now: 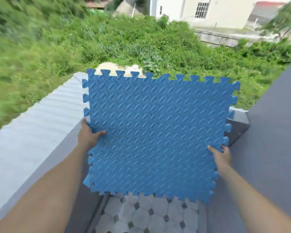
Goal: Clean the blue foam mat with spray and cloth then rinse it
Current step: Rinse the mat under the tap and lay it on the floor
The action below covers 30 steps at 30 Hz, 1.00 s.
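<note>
A person is holding a blue foam mat with jigsaw-tooth edges and a raised leaf-like pattern up in the centre of the frame, out over a grey parapet ledge with a slope of green grass and shrubs filling the upper half behind it. The left hand is gripping the mat's left edge about halfway down, thumb lying across the patterned face and fingers wrapped behind. The right hand is pinching the right edge lower down, thumb on the front, fingertips curling round the teeth. The mat is hanging clear of everything, touching nothing but the two hands.

The sheet is looking light and soft: two hands are carrying it easily at arm's length, and a faint seam running down its middle suggests two interlocked tiles that could part if pulled sideways. It is likely bending under its own weight if held by one corner, so opposite edges, as now, are the sound places to take it. Wet foam may be turning slippery, and the teeth are probably tearing easily.

A grey-and-white tiled floor is showing in the lower centre, and a pale building with a barred window is standing in the upper right. No spray or cloth is appearing in view.
</note>
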Each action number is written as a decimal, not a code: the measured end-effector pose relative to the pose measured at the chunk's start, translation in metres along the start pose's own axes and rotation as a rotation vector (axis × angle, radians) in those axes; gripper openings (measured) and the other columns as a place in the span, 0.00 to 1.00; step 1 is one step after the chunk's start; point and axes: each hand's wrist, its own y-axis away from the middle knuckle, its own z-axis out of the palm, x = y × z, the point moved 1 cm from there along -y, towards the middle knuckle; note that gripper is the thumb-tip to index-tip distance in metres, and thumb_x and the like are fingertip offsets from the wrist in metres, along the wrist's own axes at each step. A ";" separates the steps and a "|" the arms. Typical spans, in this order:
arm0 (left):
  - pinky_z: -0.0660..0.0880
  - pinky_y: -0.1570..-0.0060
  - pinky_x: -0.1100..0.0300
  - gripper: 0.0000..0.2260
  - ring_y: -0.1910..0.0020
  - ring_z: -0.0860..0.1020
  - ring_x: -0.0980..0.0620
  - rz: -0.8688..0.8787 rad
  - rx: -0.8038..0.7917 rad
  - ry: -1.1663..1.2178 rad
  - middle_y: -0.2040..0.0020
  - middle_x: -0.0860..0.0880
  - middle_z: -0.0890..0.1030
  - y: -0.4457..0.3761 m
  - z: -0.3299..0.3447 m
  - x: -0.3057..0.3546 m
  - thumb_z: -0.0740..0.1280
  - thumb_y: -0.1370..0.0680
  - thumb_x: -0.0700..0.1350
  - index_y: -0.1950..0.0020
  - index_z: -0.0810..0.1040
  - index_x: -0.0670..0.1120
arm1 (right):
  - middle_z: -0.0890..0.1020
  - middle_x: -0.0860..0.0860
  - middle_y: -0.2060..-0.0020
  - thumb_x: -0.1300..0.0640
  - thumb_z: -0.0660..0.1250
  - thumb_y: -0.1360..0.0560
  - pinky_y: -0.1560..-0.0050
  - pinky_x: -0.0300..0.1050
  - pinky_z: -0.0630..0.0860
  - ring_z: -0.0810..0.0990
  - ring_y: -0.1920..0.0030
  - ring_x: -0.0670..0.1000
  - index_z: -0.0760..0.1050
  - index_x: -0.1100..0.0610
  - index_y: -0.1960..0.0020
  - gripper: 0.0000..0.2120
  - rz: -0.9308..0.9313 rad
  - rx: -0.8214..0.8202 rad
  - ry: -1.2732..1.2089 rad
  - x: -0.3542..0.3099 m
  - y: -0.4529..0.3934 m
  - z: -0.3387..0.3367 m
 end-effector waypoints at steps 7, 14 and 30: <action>0.70 0.37 0.44 0.42 0.36 0.73 0.39 -0.137 0.276 0.085 0.32 0.41 0.72 0.097 -0.070 -0.028 0.77 0.30 0.44 0.26 0.52 0.44 | 0.81 0.53 0.46 0.35 0.74 0.47 0.45 0.61 0.79 0.82 0.50 0.58 0.73 0.46 0.51 0.29 -0.136 -0.289 0.087 -0.025 -0.029 0.047; 0.72 0.50 0.53 0.30 0.46 0.76 0.42 -0.333 0.565 0.165 0.41 0.42 0.75 0.207 -0.142 -0.092 0.76 0.29 0.44 0.38 0.59 0.43 | 0.82 0.51 0.47 0.41 0.76 0.42 0.47 0.61 0.80 0.83 0.50 0.56 0.72 0.50 0.43 0.31 -0.305 -0.637 0.140 -0.080 0.068 0.119; 0.68 0.53 0.52 0.35 0.51 0.72 0.43 -0.668 1.061 0.226 0.47 0.44 0.72 0.478 -0.289 -0.234 0.75 0.28 0.47 0.32 0.56 0.43 | 0.79 0.52 0.40 0.37 0.75 0.45 0.42 0.62 0.78 0.80 0.44 0.57 0.72 0.50 0.37 0.40 -0.584 -1.126 0.360 -0.049 0.353 0.277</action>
